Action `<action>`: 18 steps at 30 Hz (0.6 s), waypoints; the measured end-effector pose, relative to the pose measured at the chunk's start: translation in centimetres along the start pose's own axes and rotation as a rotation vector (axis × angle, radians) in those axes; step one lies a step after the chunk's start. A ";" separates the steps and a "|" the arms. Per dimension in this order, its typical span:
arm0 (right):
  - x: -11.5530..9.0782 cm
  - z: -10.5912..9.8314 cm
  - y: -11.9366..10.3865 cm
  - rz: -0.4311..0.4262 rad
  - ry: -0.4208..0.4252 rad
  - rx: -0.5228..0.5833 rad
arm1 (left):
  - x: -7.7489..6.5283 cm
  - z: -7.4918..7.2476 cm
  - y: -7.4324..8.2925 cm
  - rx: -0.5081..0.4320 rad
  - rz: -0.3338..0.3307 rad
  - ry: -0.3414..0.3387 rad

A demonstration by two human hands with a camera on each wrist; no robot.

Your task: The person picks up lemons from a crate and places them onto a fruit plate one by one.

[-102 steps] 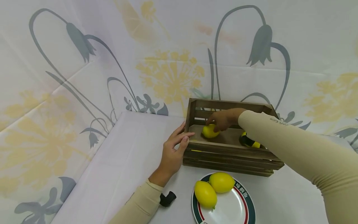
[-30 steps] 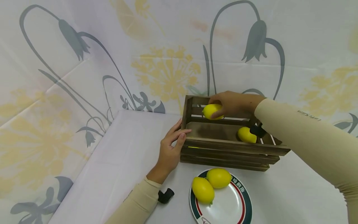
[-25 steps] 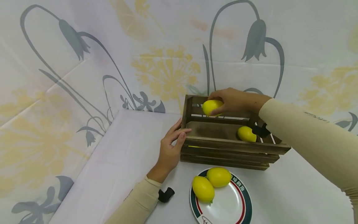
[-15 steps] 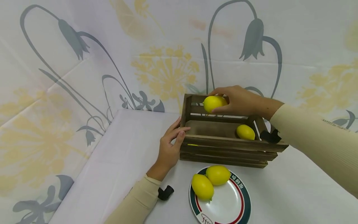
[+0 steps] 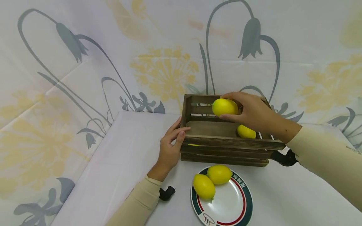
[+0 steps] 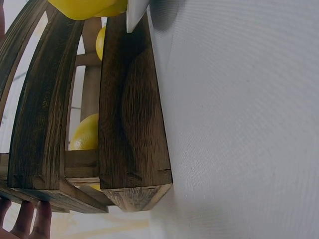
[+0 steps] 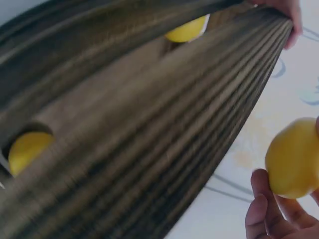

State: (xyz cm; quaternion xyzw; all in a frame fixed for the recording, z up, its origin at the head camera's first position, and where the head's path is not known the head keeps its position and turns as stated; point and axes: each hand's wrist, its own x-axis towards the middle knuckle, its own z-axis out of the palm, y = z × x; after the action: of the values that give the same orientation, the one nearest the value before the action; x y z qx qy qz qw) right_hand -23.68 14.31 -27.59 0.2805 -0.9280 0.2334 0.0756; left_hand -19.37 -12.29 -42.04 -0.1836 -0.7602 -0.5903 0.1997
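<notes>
Right hand (image 5: 255,114): grip holding lemon (image 5: 224,107) over crate (image 5: 226,142) | left hand (image 5: 168,150): straight fingers touching crate's left end | another lemon (image 5: 245,131) inside | front wall (image 5: 215,151) between crate's interior and plate (image 5: 226,204)

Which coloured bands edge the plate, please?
Dark green and red on the plate, clearest in head view.

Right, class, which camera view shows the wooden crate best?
The head view: the crate shows nearly whole, partly covered by the right hand. The left wrist view shows slats and a corner; the right wrist view, blurred slats cut by the frame.
</notes>
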 end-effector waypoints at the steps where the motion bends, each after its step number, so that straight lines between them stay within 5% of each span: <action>1: -0.4 0.1 -0.1 -0.007 0.020 0.007 | 0.0 0.0 0.0 -0.004 -0.001 -0.001; 18: -7.1 2.4 -1.9 -0.166 0.262 0.049 | 0.1 0.0 0.3 -0.007 -0.008 -0.007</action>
State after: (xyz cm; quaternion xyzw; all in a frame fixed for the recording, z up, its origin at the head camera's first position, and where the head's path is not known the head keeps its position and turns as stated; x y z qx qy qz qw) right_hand -16.74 15.21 -30.92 0.3250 -0.8778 0.2837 0.2082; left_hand -19.31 -12.25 -41.74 -0.1835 -0.7595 -0.5932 0.1941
